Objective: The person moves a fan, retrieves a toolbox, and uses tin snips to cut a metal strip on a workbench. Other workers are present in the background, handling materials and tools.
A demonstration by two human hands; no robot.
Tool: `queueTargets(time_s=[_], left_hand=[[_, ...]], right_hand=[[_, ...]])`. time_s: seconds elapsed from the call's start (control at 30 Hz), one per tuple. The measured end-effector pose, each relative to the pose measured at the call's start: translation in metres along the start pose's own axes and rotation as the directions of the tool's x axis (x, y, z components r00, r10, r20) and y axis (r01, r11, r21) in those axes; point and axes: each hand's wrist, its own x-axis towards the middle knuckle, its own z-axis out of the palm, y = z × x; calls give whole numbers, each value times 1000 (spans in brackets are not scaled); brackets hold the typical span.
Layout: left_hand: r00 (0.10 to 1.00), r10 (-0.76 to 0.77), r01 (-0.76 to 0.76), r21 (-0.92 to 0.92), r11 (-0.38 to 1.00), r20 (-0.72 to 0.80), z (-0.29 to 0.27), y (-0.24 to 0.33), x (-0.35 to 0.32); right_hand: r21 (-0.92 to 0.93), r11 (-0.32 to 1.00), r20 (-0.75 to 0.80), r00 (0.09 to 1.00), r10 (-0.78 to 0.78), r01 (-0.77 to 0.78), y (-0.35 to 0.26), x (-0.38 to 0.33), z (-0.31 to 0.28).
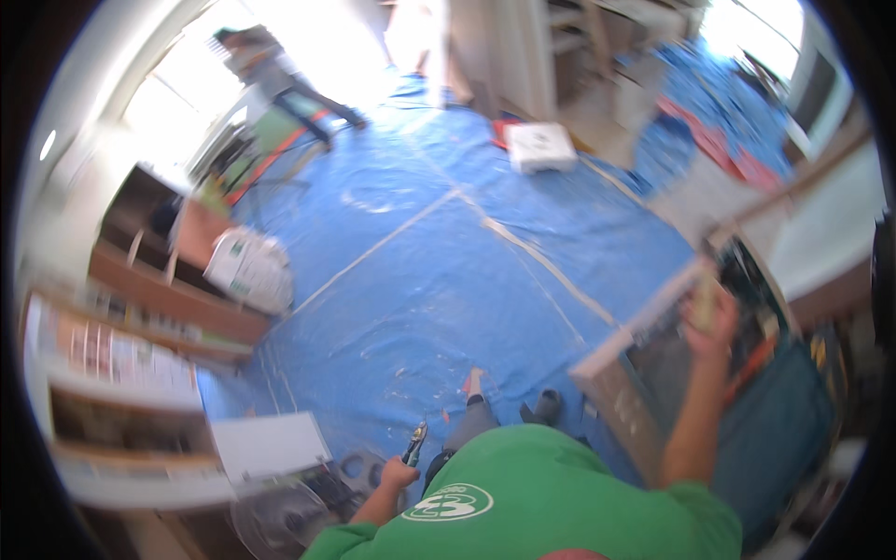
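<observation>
Low in the picture, my left hand [399, 474] is closed round a pair of pliers [416, 442] with green handles, metal jaws pointing up and away from me. Farther out on the right, my raised right hand [713, 329] grips a pale wooden-handled tool [704, 301]. Motion blur hides the exact kind of its dark far end. That hand is above a wood-edged cabinet [611, 397] lying beside me, with dark contents and a dark green cloth or bag [779, 425].
Blue sheeting [392, 308] with taped seams covers the floor. A white bag [252, 271] leans by brown shelving [177, 294] at left. A white box [541, 147] stands ahead. At far left, another person [280, 79] bends forward. A round clear-and-grey object [280, 518] is near my left arm.
</observation>
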Motion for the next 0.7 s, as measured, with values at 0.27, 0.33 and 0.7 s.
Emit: queueTargets(time_s=[0.27, 0.33, 0.7], left_hand=[[991, 102, -100, 29, 995, -81, -23, 28, 13], [988, 118, -114, 49, 992, -104, -29, 33, 9], [998, 50, -45, 120, 992, -40, -30, 21, -23]], right_hand=[[-373, 922, 369, 894, 253, -107, 87, -26, 181], [-470, 879, 378, 883, 280, -77, 94, -26, 207], [-513, 846, 512, 738, 439, -147, 131, -37, 285]])
